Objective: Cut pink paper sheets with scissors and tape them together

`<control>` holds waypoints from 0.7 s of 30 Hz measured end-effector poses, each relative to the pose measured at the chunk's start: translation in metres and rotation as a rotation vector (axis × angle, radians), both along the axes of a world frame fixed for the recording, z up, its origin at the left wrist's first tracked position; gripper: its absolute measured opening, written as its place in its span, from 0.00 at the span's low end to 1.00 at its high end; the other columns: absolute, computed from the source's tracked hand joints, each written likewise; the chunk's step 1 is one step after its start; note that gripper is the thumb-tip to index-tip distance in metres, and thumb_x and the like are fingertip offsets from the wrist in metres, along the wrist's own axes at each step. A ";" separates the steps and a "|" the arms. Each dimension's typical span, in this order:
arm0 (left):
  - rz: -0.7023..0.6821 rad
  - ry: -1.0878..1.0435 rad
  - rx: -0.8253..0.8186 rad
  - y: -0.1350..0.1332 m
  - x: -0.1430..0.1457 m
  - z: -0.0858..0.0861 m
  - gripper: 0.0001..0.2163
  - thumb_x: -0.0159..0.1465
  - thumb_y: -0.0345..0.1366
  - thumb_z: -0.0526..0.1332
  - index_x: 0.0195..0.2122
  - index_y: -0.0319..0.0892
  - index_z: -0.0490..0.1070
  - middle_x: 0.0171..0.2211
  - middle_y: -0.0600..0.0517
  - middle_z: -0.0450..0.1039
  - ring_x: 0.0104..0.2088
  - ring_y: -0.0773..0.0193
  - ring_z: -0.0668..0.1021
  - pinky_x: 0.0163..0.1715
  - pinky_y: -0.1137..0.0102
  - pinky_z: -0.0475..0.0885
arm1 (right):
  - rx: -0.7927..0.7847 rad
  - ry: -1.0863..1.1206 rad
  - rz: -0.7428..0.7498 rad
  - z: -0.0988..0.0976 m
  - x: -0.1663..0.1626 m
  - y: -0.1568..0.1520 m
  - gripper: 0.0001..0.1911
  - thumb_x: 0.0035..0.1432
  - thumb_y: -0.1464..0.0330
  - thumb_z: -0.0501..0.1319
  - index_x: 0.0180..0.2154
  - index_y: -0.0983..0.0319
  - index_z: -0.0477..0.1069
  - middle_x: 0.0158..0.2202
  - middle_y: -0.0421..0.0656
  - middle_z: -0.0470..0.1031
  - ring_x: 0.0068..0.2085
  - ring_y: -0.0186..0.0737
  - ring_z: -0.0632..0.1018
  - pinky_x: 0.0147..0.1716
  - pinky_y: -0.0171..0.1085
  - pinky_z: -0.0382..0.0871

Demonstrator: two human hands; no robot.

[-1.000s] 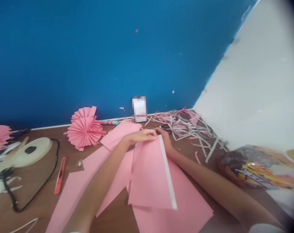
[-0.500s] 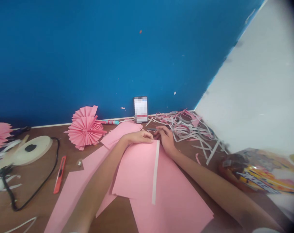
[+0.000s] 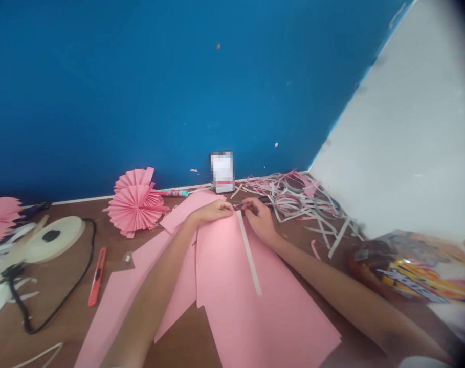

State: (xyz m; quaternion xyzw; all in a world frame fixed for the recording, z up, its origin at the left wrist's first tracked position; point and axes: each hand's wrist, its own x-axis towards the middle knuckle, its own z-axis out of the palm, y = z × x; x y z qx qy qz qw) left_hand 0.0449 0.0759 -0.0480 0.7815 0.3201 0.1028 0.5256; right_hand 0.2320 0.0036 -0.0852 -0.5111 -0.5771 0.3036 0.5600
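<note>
Rectangular pink paper sheets (image 3: 222, 260) look smooth and matt, round pink paper rosette (image 3: 136, 208) ridged, slim red plastic cutter (image 3: 96, 278) smooth, yellow-and-brown plastic packet (image 3: 412, 273) glossy.

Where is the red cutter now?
On the table at the head view's left, the red cutter lies between the black cable and pink paper.

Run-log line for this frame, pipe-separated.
left hand: at far edge of pink sheet | right hand: by far end of white strip | utility knife: on table, left of sheet
</note>
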 end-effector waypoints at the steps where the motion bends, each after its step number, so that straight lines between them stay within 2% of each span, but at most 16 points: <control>1: -0.001 -0.001 0.012 0.000 0.001 0.000 0.14 0.59 0.44 0.56 0.35 0.38 0.72 0.33 0.51 0.71 0.35 0.64 0.71 0.37 0.71 0.63 | 0.011 -0.025 0.022 0.001 -0.001 0.000 0.13 0.50 0.73 0.53 0.39 0.59 0.69 0.33 0.40 0.75 0.34 0.38 0.74 0.36 0.36 0.66; 3: -0.006 -0.001 0.026 0.000 0.003 0.000 0.14 0.60 0.44 0.55 0.34 0.38 0.72 0.33 0.52 0.70 0.35 0.64 0.71 0.38 0.71 0.63 | 0.011 -0.068 0.083 0.003 -0.001 0.000 0.14 0.50 0.74 0.54 0.41 0.59 0.68 0.33 0.40 0.75 0.33 0.37 0.75 0.35 0.36 0.66; 7: -0.007 -0.004 0.009 0.002 0.003 -0.001 0.13 0.59 0.41 0.55 0.38 0.39 0.71 0.37 0.51 0.71 0.39 0.62 0.72 0.42 0.70 0.63 | -0.013 -0.084 0.206 0.004 0.001 0.003 0.15 0.51 0.74 0.55 0.42 0.60 0.67 0.32 0.40 0.75 0.31 0.36 0.75 0.33 0.35 0.67; 10: -0.015 0.016 0.014 0.002 0.002 0.000 0.11 0.58 0.39 0.55 0.38 0.40 0.71 0.36 0.52 0.70 0.39 0.62 0.71 0.41 0.70 0.63 | 0.019 -0.128 0.293 0.007 0.004 0.004 0.16 0.52 0.75 0.55 0.44 0.60 0.67 0.33 0.40 0.75 0.32 0.35 0.75 0.34 0.35 0.66; 16: 0.029 0.021 -0.083 0.001 0.002 -0.001 0.09 0.56 0.36 0.55 0.34 0.40 0.70 0.35 0.52 0.69 0.39 0.63 0.70 0.42 0.70 0.63 | 0.102 -0.300 0.355 0.016 0.006 0.001 0.15 0.56 0.74 0.55 0.46 0.59 0.69 0.36 0.41 0.76 0.35 0.35 0.76 0.31 0.33 0.65; 18: 0.019 0.016 -0.123 0.001 0.002 -0.001 0.09 0.55 0.35 0.55 0.35 0.39 0.71 0.36 0.52 0.69 0.39 0.63 0.70 0.43 0.69 0.63 | 0.130 -0.363 0.349 0.016 0.005 -0.002 0.15 0.57 0.74 0.56 0.47 0.59 0.69 0.38 0.42 0.77 0.36 0.36 0.76 0.33 0.34 0.66; 21: -0.037 -0.004 -0.159 0.002 0.001 0.001 0.09 0.55 0.33 0.55 0.34 0.38 0.71 0.36 0.51 0.70 0.38 0.64 0.70 0.42 0.70 0.63 | 0.195 -0.475 0.340 0.015 0.005 -0.005 0.16 0.58 0.74 0.56 0.48 0.58 0.69 0.44 0.42 0.76 0.43 0.39 0.76 0.42 0.38 0.68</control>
